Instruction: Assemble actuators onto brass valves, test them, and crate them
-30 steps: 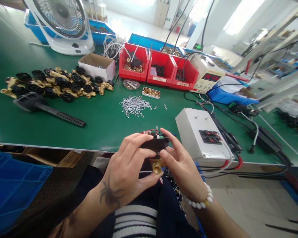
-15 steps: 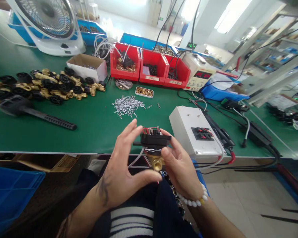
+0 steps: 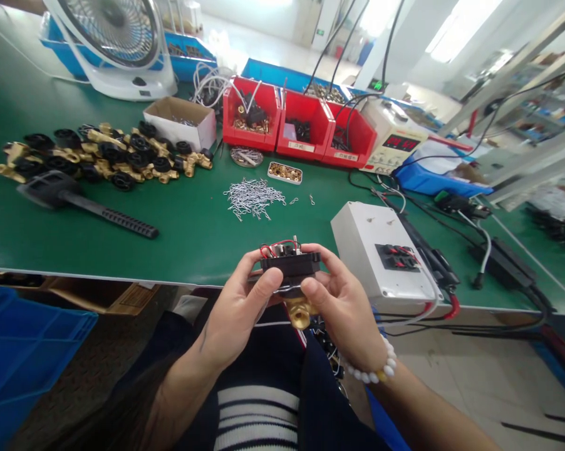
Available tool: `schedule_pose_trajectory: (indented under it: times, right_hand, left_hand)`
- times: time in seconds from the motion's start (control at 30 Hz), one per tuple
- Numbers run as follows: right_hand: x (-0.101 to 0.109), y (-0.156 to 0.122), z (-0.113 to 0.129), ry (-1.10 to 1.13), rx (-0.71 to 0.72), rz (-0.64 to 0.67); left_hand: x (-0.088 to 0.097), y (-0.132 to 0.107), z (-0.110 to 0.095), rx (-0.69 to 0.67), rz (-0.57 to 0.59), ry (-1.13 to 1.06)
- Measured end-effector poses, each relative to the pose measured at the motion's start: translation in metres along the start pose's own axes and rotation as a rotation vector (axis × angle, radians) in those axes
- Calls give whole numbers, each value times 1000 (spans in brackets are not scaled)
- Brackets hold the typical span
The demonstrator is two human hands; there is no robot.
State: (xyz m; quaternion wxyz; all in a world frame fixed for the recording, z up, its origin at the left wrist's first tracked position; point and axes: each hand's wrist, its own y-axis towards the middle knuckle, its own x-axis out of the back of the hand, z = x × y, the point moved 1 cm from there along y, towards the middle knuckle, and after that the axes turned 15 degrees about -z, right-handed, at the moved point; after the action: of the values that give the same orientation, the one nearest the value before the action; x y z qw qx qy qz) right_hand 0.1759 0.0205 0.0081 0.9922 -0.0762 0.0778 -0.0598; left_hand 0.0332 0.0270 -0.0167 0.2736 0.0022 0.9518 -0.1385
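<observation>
Between my two hands, in front of the bench edge, is a brass valve (image 3: 299,314) with a black actuator housing (image 3: 289,265) on top. Red wires and small parts show at the housing's open top. My left hand (image 3: 238,304) grips the housing's left side, thumb across its front. My right hand (image 3: 341,300) holds the right side, thumb near the joint of housing and brass body. A metal clip (image 3: 288,290) lies across that joint, partly covered by the thumbs. Beyond my hands, a pile of R-shaped spring clips (image 3: 254,197) lies on the green bench (image 3: 188,207).
Left on the bench lie a black mallet (image 3: 85,199) and a heap of brass valves (image 3: 118,153). A grey switch box (image 3: 381,250) stands at right. Red bins (image 3: 304,128), a power supply (image 3: 395,141) and a fan (image 3: 123,44) line the back. Cables run along the right.
My left hand has closed from a spread pose onto the left side of the valve assembly. My right hand keeps its hold. The view has shifted slightly left.
</observation>
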Motion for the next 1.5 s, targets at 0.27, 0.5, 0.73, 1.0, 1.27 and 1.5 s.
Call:
schedule_pose_trajectory:
  times: [0.27, 0.5, 0.73, 1.0, 1.27, 1.5]
  right_hand:
    - [76, 70, 74, -868, 560, -191]
    - [157, 151, 76, -1020, 387, -169]
    - [149, 144, 61, -987, 481, -361]
    - [133, 130, 68, -953, 386, -450]
    - [129, 125, 72, -984, 387, -497]
    - [133, 131, 67, -1007, 390, -547]
  left_hand:
    - [4, 1, -15, 90, -28, -71]
    - [3, -10, -22, 148, 48, -67]
    - [11, -17, -20, 9, 19, 86]
    - [9, -27, -32, -49, 83, 172]
    - [7, -31, -31, -41, 99, 157]
    - [0, -41, -32, -36, 28, 155]
